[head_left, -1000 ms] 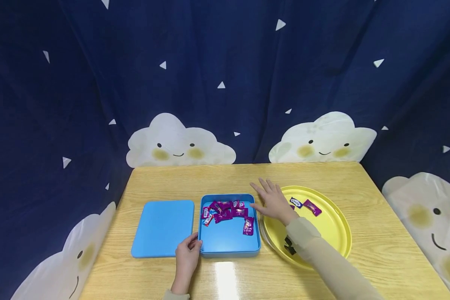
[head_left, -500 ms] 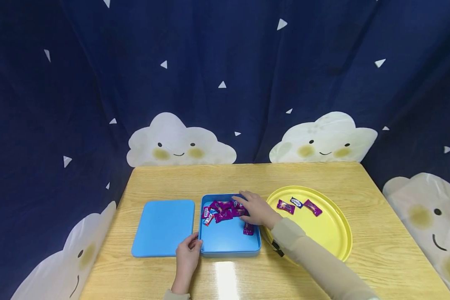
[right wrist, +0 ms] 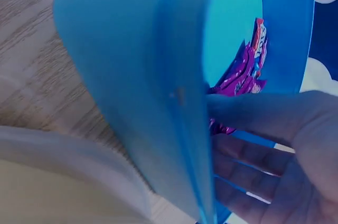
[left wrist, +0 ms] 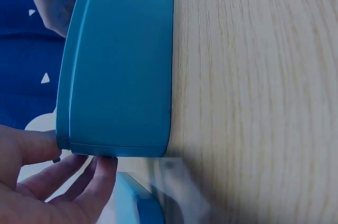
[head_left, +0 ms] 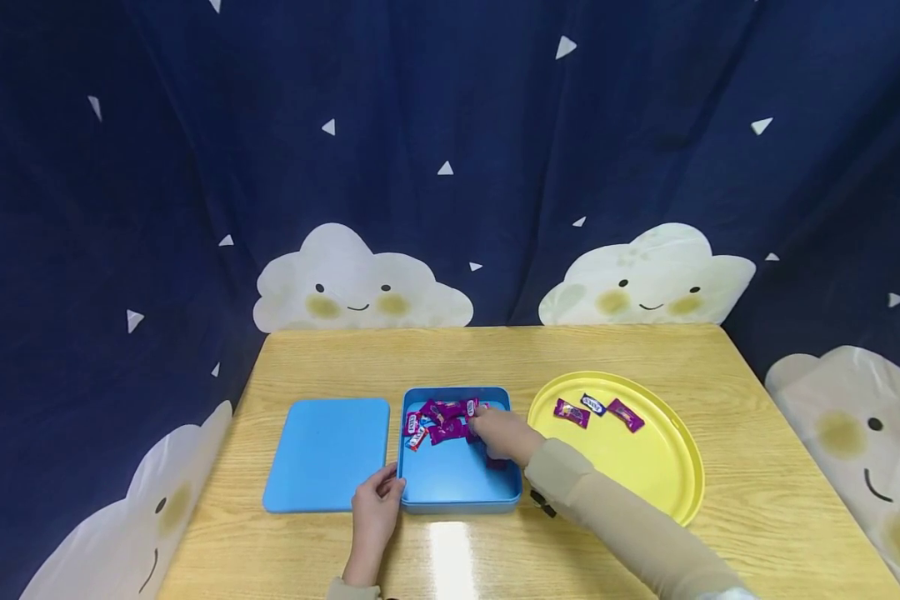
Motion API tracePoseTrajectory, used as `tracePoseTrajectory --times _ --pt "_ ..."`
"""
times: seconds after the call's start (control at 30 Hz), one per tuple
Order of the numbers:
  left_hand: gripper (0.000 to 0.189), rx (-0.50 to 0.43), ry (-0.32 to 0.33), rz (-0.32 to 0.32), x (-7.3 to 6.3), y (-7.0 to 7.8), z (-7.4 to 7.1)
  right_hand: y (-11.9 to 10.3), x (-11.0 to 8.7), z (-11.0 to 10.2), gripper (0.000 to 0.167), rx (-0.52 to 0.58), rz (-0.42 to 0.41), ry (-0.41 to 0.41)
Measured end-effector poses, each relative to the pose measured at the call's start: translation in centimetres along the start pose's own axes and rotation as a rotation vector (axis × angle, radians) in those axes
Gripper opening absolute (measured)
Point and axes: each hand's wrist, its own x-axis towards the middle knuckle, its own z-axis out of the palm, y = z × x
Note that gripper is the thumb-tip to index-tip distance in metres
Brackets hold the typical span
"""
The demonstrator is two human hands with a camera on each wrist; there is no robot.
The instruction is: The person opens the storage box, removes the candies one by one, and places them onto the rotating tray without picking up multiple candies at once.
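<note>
Purple-wrapped candies (head_left: 447,432) lie heaped toward the back of a blue box (head_left: 442,482), its bare floor showing in front of them. From the head view, the right hand (head_left: 504,434) reaches past the right wall into them; whether it pinches one I cannot tell. Three more candies (head_left: 572,413) lie near the back rim of a yellow tray (head_left: 645,471). A narrow gap parts the box from a flat blue lid (head_left: 326,456).

Left wrist: the left hand (left wrist: 58,182), fingers loosely bent, touches the box's side wall and rim near a corner.

Right wrist: the near wall hides the right fingertips.
</note>
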Motion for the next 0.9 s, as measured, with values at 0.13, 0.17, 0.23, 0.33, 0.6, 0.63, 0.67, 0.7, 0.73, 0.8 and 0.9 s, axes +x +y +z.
tracePoseTrajectory --times 0.13,0.17,0.23,0.33,0.6,0.63,0.67,0.7,0.73,0.8,0.9 --pt "0.028 -0.008 -0.002 -0.004 0.0 -0.1 0.0 -0.4 0.1 0.1 0.009 -0.070 -0.012 -0.042" --pt "0.028 -0.007 -0.002 -0.001 0.0 -0.1 0.0 -0.5 0.1 0.2 0.008 -0.084 -0.014 -0.052" --pt "0.029 -0.011 -0.005 -0.001 0.0 -0.1 0.0 -0.7 0.0 0.2 0.009 -0.098 -0.019 -0.072" --pt "0.029 -0.012 -0.008 -0.004 0.0 -0.1 0.0 -1.0 -0.1 0.2 0.010 -0.113 -0.031 -0.090" --pt "0.028 -0.012 -0.008 -0.006 0.0 -0.1 0.0 -1.5 -0.3 0.6 0.009 -0.158 -0.030 -0.088" --pt "0.028 -0.013 -0.008 -0.006 0.0 -0.1 0.0 -1.6 -0.3 0.6 0.010 -0.165 -0.026 -0.090" --pt "0.028 -0.013 -0.008 -0.008 0.0 -0.1 0.0 -1.6 -0.4 0.7 0.010 -0.173 -0.022 -0.091" --pt "0.028 -0.014 -0.008 -0.011 0.0 -0.1 0.0 -1.6 -0.4 0.7 0.011 -0.181 -0.020 -0.091" --pt "0.028 -0.014 -0.009 -0.011 0.0 -0.1 0.0 -1.5 -0.4 0.8 0.011 -0.188 -0.020 -0.090" --pt "0.028 -0.015 -0.012 -0.012 0.0 0.0 0.0 -1.5 -0.4 1.0 0.013 -0.201 -0.026 -0.084" --pt "0.029 -0.017 -0.015 -0.011 0.0 0.1 -0.1 -1.3 -0.2 1.3 0.013 -0.209 -0.039 -0.073"
